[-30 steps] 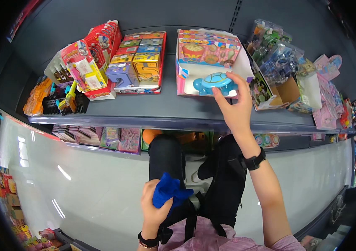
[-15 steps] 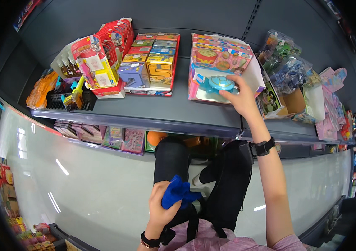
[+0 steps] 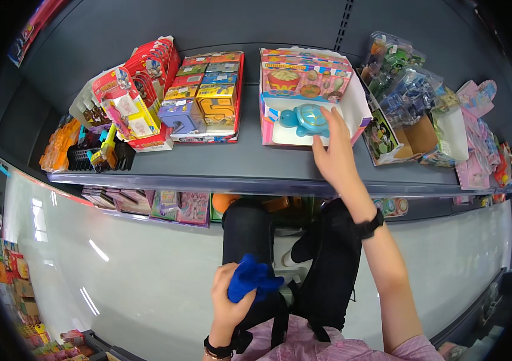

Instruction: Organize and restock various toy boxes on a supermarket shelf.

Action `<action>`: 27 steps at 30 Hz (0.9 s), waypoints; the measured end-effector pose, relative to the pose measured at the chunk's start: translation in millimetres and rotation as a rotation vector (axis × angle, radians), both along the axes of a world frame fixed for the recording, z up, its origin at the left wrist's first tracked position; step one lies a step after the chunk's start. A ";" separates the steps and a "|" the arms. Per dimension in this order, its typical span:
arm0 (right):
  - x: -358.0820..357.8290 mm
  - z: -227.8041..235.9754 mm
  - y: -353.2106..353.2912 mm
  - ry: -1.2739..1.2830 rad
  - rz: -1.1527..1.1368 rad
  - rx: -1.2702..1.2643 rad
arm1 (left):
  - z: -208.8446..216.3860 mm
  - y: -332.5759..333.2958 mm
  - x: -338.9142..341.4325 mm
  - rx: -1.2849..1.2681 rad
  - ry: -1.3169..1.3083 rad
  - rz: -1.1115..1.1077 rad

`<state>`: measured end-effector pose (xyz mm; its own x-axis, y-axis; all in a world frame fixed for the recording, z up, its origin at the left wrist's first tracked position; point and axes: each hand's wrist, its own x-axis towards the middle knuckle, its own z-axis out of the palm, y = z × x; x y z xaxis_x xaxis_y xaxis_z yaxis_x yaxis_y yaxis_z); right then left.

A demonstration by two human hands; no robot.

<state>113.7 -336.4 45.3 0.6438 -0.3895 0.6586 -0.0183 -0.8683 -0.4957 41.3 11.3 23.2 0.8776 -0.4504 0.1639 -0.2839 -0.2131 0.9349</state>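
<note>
A blue toy turtle (image 3: 307, 119) with a patterned shell lies in the white front part of an open display box (image 3: 361, 107). Pink picture packs (image 3: 308, 77) stand upright behind it. My right hand (image 3: 339, 155) is at the turtle's right side, its fingers apart and partly overlapping the shell from this view; whether a fingertip still touches is hard to tell. Low over my lap, my left hand (image 3: 227, 298) is closed around a bunched blue cloth (image 3: 247, 279).
On the same grey shelf (image 3: 250, 161) are a red tray of small coloured boxes (image 3: 205, 99), red blister packs (image 3: 154, 66) and orange toys (image 3: 61, 143) to the left. Clear plastic packs (image 3: 409, 96) fill an open carton to the right. Flat boxes sit on the lower shelf.
My right hand has loosened from the turtle's shell and its fingers have spread at the right side. The turtle rests in the box. The left hand keeps the cloth; the view has shifted slightly.
</note>
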 end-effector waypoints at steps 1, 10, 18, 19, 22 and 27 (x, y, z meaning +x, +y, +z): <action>-9.3 7.7 16.1 -0.032 0.039 0.028 | 0.6 1.7 1.1 0.002 -0.001 0.001; -130.2 -3.0 149.9 0.345 0.910 0.745 | 25.9 -10.4 -3.4 -0.054 0.213 0.071; -168.2 -73.0 148.0 0.068 0.840 1.649 | 48.7 -27.0 -27.2 0.029 0.127 -0.481; -181.3 -74.9 144.0 0.079 0.768 1.742 | 56.6 -24.7 -22.1 0.198 0.061 -0.513; -203.6 -67.5 122.0 0.062 0.503 2.174 | 43.6 -5.9 -11.0 0.304 0.009 -0.414; -232.0 -85.9 97.6 -0.233 0.290 2.204 | -49.1 79.5 3.0 0.426 -0.093 -0.116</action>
